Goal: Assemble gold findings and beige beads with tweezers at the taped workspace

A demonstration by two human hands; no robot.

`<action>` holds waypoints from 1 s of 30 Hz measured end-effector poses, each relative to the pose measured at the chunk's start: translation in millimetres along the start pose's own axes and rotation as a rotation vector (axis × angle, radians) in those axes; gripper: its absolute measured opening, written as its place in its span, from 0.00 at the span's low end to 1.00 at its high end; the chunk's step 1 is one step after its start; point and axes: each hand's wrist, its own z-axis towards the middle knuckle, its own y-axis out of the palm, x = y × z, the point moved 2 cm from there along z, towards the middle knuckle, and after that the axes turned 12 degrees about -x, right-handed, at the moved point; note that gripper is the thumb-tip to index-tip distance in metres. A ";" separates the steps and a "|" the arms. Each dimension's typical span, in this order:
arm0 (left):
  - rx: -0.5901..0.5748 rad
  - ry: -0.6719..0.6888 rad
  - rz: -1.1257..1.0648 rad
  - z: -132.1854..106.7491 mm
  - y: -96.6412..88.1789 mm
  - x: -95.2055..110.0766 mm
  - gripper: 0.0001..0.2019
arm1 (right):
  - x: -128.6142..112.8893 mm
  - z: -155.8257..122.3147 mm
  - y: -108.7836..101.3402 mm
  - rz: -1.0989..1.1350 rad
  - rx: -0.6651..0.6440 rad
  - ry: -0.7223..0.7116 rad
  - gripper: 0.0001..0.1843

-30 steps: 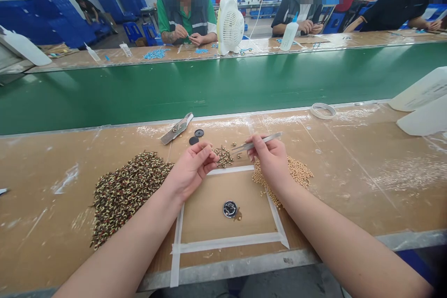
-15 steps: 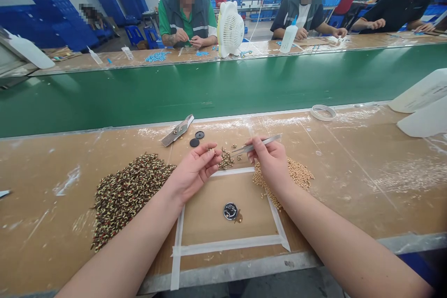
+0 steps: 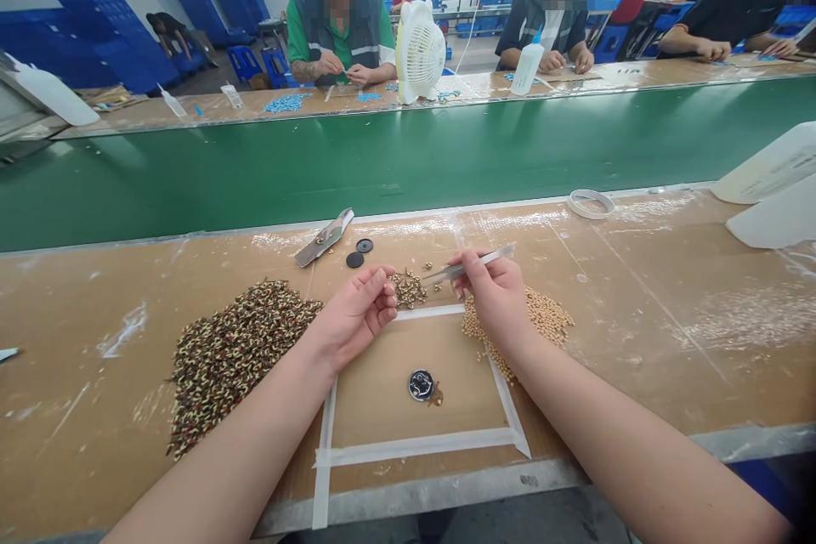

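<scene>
My left hand (image 3: 358, 319) is closed with thumb and fingertips pinched together, just left of a small heap of gold and dark pieces (image 3: 411, 290). Whatever is between those fingertips is too small to make out. Metal tweezers (image 3: 499, 254) are gripped in my right hand (image 3: 497, 297), their tips pointing left over the edge of that heap. Beneath the right hand spreads a pile of round beige beads (image 3: 549, 316). A small round dish (image 3: 421, 385) with dark, glossy contents lies inside a taped rectangle, beside a brown smear.
Left of my forearm lies a large pile of small black, cream and red pieces (image 3: 235, 365). Two black discs (image 3: 355, 259) and a bent metal strip (image 3: 325, 238) sit behind. A tape ring (image 3: 591, 204) and white bottles (image 3: 768, 161) are at right. Co-workers sit across the green belt (image 3: 382, 157).
My left fingers have curled in tighter and shifted slightly left, uncovering more of the small heap. My right hand and the tweezers stay almost still. Co-workers at the right have moved their hands.
</scene>
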 end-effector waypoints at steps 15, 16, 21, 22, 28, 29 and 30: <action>-0.018 -0.066 0.072 2.6 3.4 -9.2 0.16 | -4.3 -4.7 4.1 0.024 -0.164 -0.058 0.18; -0.026 -0.066 0.091 2.4 4.3 -10.1 0.16 | -3.8 -4.7 4.1 0.012 -0.158 -0.048 0.19; -0.040 -0.065 0.188 -0.1 10.6 -13.7 0.16 | -1.2 -3.9 3.9 0.028 -0.125 0.011 0.19; -0.042 -0.067 0.204 -0.7 11.7 -14.3 0.16 | -1.0 -3.6 4.1 0.045 -0.126 0.019 0.19; -0.066 -0.054 0.266 -2.3 13.7 -16.3 0.15 | 0.3 -2.1 6.3 0.081 -0.193 0.062 0.20; -0.069 -0.050 0.267 -2.4 13.4 -16.4 0.15 | 1.2 -2.1 6.5 0.075 -0.200 0.072 0.20; -0.070 -0.049 0.268 -2.4 13.2 -16.5 0.15 | 2.1 -2.1 6.6 0.072 -0.204 0.080 0.20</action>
